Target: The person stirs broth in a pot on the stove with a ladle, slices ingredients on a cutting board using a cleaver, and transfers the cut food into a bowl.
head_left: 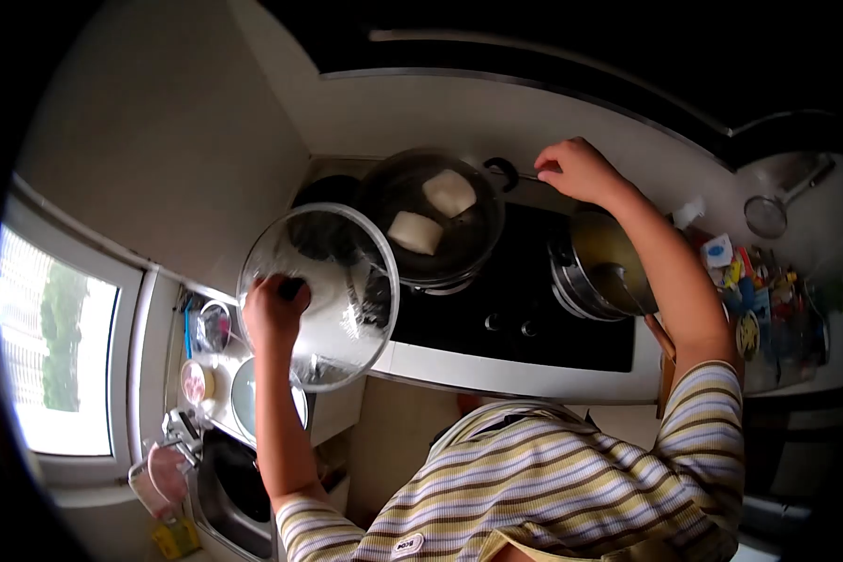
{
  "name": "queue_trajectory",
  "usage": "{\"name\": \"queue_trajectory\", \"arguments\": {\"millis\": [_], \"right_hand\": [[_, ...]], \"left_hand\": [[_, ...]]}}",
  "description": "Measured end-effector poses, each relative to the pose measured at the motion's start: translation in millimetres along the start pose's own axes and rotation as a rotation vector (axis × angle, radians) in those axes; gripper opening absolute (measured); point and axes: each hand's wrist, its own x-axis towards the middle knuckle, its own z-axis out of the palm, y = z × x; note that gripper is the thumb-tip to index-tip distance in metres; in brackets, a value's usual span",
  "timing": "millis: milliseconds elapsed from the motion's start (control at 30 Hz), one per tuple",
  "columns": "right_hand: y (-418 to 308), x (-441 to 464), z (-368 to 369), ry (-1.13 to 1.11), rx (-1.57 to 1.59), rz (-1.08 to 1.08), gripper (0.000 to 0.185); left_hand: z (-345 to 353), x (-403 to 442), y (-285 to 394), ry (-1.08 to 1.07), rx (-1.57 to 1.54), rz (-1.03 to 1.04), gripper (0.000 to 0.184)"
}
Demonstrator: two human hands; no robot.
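Observation:
My left hand [273, 309] is closed round the dark knob of a round glass lid [332, 323], which I hold up left of a dark pan. Two white blocks of food [415, 233] lie apart in the pan [375, 211] on the stove. My right hand [571, 169] is raised right of the pan's black side handle [503, 174], with its fingers curled; whether they hold anything is too small to tell. Below my right forearm sits a pot [595, 267] with yellowish liquid and a ladle in it.
The black stovetop [525, 244] lies between pan and pot. A strainer [766, 215] and assorted packets [754, 281] are at the right. At the left are a plate [244, 398], a tub [197, 382], the sink [220, 496] and a window [61, 337].

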Motion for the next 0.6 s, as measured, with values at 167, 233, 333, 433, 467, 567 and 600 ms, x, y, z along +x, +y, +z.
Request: {"name": "queue_trajectory", "arguments": {"millis": [167,233,333,433,467,567,600], "right_hand": [[33,-55,-21,0.005,0.019,0.168,0.016],[51,-84,-34,0.028,0.022,0.239,0.016],[73,-124,-54,0.085,0.043,0.313,0.016],[87,-162,-70,0.14,0.089,0.38,0.016],[96,-175,-70,0.169,0.138,0.39,0.017],[95,-208,-74,0.207,0.187,0.477,0.018],[96,-217,-72,0.212,0.193,0.495,0.018]], "left_hand": [[62,72,93,-0.061,-0.081,0.277,0.028],[84,86,126,-0.134,-0.106,0.334,0.03],[117,103,147,-0.139,-0.134,0.401,0.032],[136,112,160,-0.147,-0.1,0.41,0.033],[138,114,163,-0.15,-0.077,0.399,0.034],[141,113,169,-0.15,-0.089,0.389,0.034],[149,115,165,-0.147,-0.077,0.384,0.034]]}}
